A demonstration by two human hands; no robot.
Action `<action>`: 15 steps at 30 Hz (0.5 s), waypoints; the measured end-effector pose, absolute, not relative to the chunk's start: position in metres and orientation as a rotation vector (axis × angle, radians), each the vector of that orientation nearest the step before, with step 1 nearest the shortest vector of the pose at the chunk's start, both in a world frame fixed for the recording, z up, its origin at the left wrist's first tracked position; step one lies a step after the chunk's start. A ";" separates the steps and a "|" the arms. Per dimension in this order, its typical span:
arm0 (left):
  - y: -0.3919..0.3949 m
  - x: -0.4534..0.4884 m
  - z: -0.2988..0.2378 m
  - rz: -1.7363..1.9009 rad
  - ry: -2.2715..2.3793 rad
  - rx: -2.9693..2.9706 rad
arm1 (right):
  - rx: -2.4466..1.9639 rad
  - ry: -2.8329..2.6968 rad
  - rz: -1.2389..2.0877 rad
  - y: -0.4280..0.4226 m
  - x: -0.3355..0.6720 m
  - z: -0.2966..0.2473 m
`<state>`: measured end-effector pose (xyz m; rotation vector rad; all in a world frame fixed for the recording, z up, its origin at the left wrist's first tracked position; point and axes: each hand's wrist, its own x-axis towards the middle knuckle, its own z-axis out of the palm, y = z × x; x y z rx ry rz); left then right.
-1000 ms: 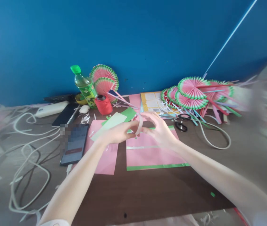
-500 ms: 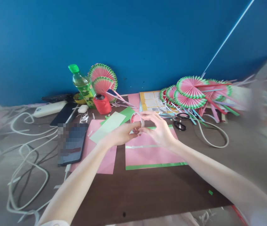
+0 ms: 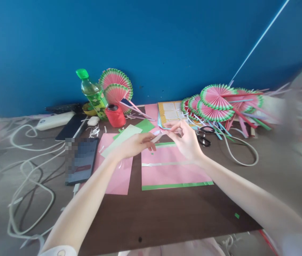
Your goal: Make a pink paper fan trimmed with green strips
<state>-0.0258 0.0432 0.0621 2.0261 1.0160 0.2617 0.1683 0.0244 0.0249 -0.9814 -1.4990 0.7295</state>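
Observation:
My left hand (image 3: 137, 144) is closed on a whitish roll of tape (image 3: 157, 136), which is tilted nearly edge-on and partly hidden by the fingers. My right hand (image 3: 184, 138) pinches at the tape's right side with thumb and fingertips. Both hands hover over the top edge of a pink sheet (image 3: 174, 176) lying flat on the table. That sheet has green strips along its top and bottom edges and a pale strip across its middle. Under and beside my left hand lie a pale green strip of paper (image 3: 123, 138) and another pink sheet (image 3: 120, 181).
Pleated watermelon-like paper fans (image 3: 216, 103) lie at the back right, near black-handled scissors (image 3: 204, 138). At the back left stand a green-capped bottle (image 3: 93, 94), more fans (image 3: 116, 83) and a red spool-like object (image 3: 115, 115). Phones (image 3: 83, 163) and white cables (image 3: 33, 177) occupy the left side.
The tape roll has turned from showing its round opening to lying nearly edge-on. My right hand's fingers have curled into a tighter pinch, and my left hand has shifted slightly left.

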 end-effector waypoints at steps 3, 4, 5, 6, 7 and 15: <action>0.049 -0.031 0.058 0.315 1.036 1.959 | -1.023 -1.474 0.694 0.026 0.171 0.031; 0.050 -0.032 0.057 0.325 1.028 1.950 | -1.026 -1.469 0.699 0.026 0.171 0.033; 0.051 -0.033 0.055 0.333 1.017 1.947 | -1.024 -1.462 0.715 0.025 0.172 0.034; 0.052 -0.034 0.054 0.343 1.001 1.942 | -1.020 -1.455 0.743 0.025 0.172 0.035; 0.053 -0.035 0.054 0.356 0.986 1.929 | -1.018 -1.447 0.774 0.024 0.171 0.037; 0.050 -0.037 0.056 0.490 0.990 1.831 | -1.019 -1.445 0.936 0.018 0.173 0.050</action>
